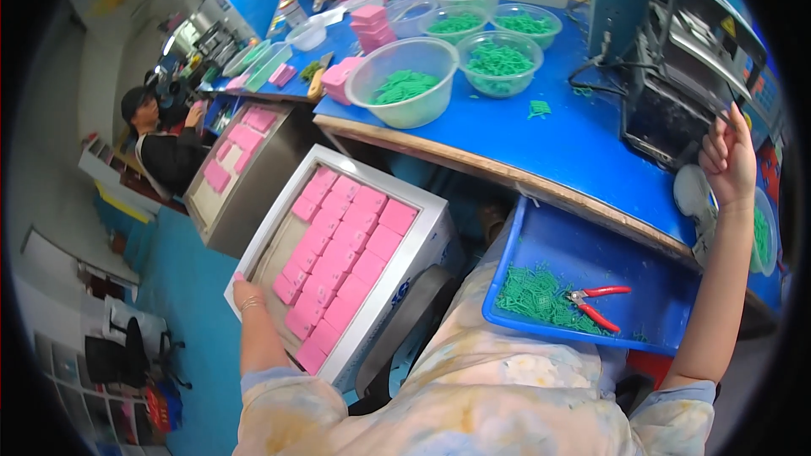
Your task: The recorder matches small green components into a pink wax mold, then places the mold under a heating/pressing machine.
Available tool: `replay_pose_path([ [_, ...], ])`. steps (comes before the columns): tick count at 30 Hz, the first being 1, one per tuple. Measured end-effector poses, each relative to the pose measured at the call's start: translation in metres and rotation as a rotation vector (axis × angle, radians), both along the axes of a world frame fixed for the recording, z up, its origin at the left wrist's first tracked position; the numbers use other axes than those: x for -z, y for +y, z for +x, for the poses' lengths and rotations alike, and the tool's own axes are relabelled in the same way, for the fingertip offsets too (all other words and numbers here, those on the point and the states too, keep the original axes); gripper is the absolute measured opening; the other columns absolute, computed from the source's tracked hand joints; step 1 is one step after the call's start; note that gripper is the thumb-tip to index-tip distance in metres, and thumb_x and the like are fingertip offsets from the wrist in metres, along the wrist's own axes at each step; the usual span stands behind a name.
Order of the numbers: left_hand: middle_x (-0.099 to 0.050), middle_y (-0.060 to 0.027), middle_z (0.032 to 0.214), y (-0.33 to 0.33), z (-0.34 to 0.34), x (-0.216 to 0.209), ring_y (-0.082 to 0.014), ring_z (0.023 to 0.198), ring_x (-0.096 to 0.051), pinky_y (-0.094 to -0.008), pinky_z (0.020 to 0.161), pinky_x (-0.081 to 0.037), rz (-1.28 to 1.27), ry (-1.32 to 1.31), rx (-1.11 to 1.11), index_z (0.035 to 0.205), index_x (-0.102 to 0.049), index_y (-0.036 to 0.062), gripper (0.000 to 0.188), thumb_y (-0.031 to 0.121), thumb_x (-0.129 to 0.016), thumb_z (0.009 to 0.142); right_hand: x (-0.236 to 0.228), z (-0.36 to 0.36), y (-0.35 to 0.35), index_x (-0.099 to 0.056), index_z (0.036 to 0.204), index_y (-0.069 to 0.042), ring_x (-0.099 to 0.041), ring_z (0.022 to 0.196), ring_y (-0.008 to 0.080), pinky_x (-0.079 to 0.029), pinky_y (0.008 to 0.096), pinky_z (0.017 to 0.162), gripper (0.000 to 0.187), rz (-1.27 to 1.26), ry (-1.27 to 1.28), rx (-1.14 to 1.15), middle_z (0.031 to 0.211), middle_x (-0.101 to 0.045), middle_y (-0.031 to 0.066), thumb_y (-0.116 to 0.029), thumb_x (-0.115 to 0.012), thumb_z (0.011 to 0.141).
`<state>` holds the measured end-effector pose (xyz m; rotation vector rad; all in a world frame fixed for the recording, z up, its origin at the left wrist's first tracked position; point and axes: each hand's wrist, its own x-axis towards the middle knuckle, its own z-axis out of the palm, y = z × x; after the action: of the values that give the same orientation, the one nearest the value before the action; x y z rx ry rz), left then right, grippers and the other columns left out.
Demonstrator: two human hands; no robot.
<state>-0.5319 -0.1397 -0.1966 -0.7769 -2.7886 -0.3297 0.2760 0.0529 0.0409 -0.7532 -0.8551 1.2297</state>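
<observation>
My right hand [731, 156] is raised at the far right, fingers curled at the lower edge of the raised cover [697, 21] of a dark machine [667, 105]. My left hand [246, 294] touches the left rim of a white-framed box [431, 211]; its fingers are mostly hidden. Rows of pink blocks [342, 241] lie on the box's beige top. In front of me, a blue tray [642, 253] holds a heap of small green plastic pieces [536, 297] and red-handled cutting pliers [601, 291].
Clear bowls of green pieces [405, 89] stand on the blue table [541, 152], with stacked pink blocks [372, 29] behind. Another bowl [763, 232] sits beyond my right forearm. At left, a person [165, 143] is beside a second box [253, 194]. A black chair [127, 359] stands farther back.
</observation>
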Motion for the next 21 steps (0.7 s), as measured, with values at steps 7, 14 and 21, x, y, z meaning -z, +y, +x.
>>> replay_pose_path([
  [7, -0.058, -0.0295, 0.089, 0.056, 0.068, -0.138, -0.0432, 0.085, -0.057, -0.0455, 0.072, -0.046, -0.223, 0.021, 0.261, 0.089, -0.056, -0.0059, 0.036, 0.029, -0.048, 0.084, 0.037, -0.081, -0.073, -0.051, 0.103, -0.004, -0.038, 0.036, 0.007, -0.031, 0.0185, 0.032, 0.037, -0.178, -0.032, -0.159, 0.058, -0.048, 0.002, -0.037, -0.036, 0.095],
  [14, -0.056, -0.0126, 0.108, 0.11, 0.326, -0.208, -0.021, 0.096, -0.056, -0.0339, 0.085, -0.044, 0.168, -0.769, 1.356, 0.119, -0.047, 0.0005, 0.043, 0.003, -0.059, 0.078, 0.101, -0.164, -0.13, -0.01, 0.138, -0.005, -0.048, 0.11, 0.0371, -0.041, 0.0451, 0.089, 0.074, -0.412, 0.375, -0.818, 0.125, -0.041, 0.0261, -0.047, -0.045, 0.088],
  [21, -0.046, -0.0252, 0.124, 0.075, 0.488, -0.157, -0.0396, 0.117, -0.044, -0.0437, 0.094, -0.038, 0.528, -0.159, 2.068, 0.123, -0.042, -0.0004, 0.062, 0.006, -0.066, 0.067, 0.097, -0.164, -0.143, -0.013, 0.139, -0.015, -0.034, 0.125, 0.0262, -0.03, 0.046, 0.101, 0.078, -0.125, 0.7, -0.821, 0.136, -0.033, 0.0084, -0.055, -0.049, 0.083],
])
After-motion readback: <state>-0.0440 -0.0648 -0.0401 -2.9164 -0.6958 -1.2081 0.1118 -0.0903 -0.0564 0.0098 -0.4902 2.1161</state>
